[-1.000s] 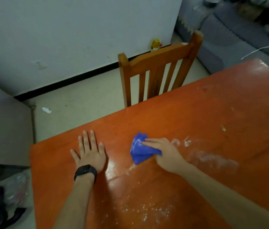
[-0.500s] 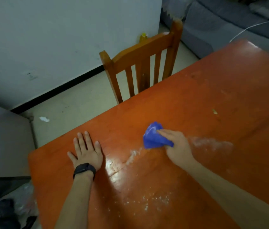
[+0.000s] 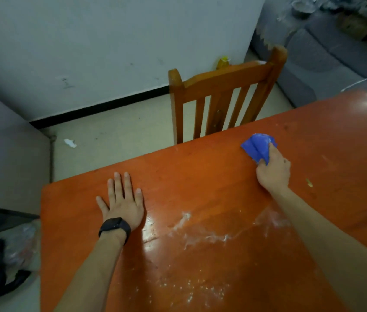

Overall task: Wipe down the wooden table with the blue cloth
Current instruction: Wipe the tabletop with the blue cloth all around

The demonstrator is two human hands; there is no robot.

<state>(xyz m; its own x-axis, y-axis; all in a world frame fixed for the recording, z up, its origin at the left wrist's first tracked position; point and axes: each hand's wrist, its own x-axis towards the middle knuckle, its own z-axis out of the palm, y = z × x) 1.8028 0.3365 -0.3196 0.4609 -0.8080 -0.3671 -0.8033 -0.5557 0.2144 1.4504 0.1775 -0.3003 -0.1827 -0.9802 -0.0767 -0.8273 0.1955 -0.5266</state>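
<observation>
The table (image 3: 200,176) still carries white residue (image 3: 200,233) at lower centre. The blue cloth (image 3: 256,148) has travelled from that patch to the far edge, right of centre, near the chair (image 3: 223,86). Judgement: the smear needs another pass. The right hand (image 3: 273,172) grip is curled round the bunched cloth, pressing it down. The left hand (image 3: 123,203) stays spread flat on the table.

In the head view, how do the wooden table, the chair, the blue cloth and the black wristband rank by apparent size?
1. wooden table
2. chair
3. blue cloth and black wristband: nearly alike; the right hand hides part of the cloth.
</observation>
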